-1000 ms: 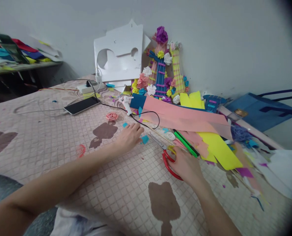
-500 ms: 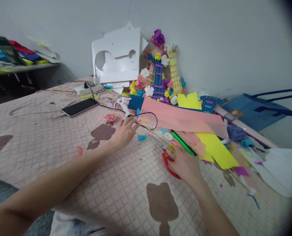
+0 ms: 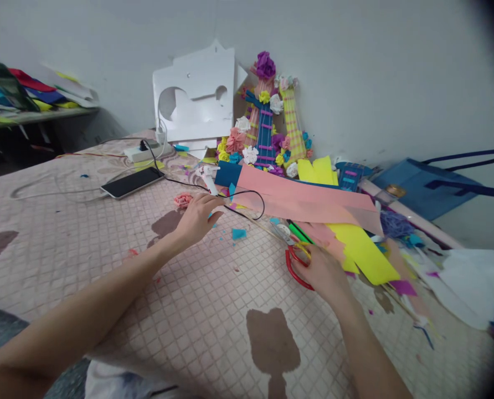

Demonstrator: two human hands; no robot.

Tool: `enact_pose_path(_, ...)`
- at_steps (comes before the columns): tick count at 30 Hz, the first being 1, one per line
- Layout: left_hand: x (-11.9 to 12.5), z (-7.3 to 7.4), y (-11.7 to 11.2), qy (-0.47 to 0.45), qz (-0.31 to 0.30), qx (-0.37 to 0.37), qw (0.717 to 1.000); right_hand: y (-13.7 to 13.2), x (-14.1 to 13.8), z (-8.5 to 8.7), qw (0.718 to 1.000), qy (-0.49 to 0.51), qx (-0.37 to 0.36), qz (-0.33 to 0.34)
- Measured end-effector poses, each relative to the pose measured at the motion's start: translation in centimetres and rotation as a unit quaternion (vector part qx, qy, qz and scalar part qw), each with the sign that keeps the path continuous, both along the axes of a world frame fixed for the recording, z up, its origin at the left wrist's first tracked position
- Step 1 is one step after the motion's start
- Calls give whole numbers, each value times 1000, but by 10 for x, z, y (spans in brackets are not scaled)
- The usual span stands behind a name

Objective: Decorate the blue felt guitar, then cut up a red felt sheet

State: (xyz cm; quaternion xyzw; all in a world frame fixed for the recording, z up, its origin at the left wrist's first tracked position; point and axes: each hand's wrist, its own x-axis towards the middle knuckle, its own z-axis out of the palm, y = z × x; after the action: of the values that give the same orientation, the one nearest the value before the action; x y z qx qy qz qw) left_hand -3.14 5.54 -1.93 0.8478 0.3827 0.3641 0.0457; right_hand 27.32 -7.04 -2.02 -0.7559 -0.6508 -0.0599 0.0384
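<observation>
My left hand (image 3: 197, 219) reaches over the cloth with its fingers stretched forward and its thumb apart. Its fingertips are just below a white glue gun (image 3: 207, 179), and a pink crepe-paper flower (image 3: 183, 200) lies partly behind the hand. I see nothing in its grasp. My right hand (image 3: 327, 272) is closed on red-handled scissors (image 3: 300, 281), whose blades point away to the upper left. Those blades lie over a white disc and beside a green-and-black cutter (image 3: 300, 233). Pink paper (image 3: 305, 194) and yellow paper (image 3: 365, 252) spread beyond the right hand.
A phone (image 3: 133, 183) on a cable and a power strip (image 3: 145, 151) are at the left. White foam boards (image 3: 197, 116) and flower-decorated guitar shapes (image 3: 266, 130) lean on the wall. A blue bag (image 3: 425, 188) and white material (image 3: 475, 282) are at the right.
My left hand has moved left, away from the black cord and closer to the pink flower. My right hand has shifted the scissors to the right, nearer the green cutter.
</observation>
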Motion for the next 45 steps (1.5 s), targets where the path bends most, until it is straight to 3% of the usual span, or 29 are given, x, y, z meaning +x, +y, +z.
enact_pose_path(8, 2, 4, -2, -12, -24, -13, 1000, -3, -3, 3, 998, -52, -20, -29)
enact_pose_path(12, 4, 6, -8, -4, -50, -9, 999, -4, -6, 9, 999, -15, 36, -32)
enact_pose_path(16, 7, 6, -14, 15, -71, -17, 997, -3, -13, 10, 984, 115, 134, 36)
enact_pose_path(20, 8, 7, -18, 49, -92, -59, 993, -7, -32, 12, 963, 192, 165, 93)
enact_pose_path(25, 11, 8, -29, 107, -63, -44, 991, -21, -67, 11, 954, 221, 136, 148)
enact_pose_path(31, 22, 2, -55, 118, -114, -46, 985, -30, -92, -9, 919, 279, 49, 273)
enact_pose_path(34, 26, 1, -64, 120, -151, -60, 979, -29, -92, -15, 908, 290, 35, 300)
enact_pose_path(38, 27, 3, -68, 138, -171, -80, 972, -27, -84, -14, 915, 253, 25, 314)
enact_pose_path(45, 30, 2, -82, 127, -201, -108, 965, -21, -62, -8, 933, 183, 105, 292)
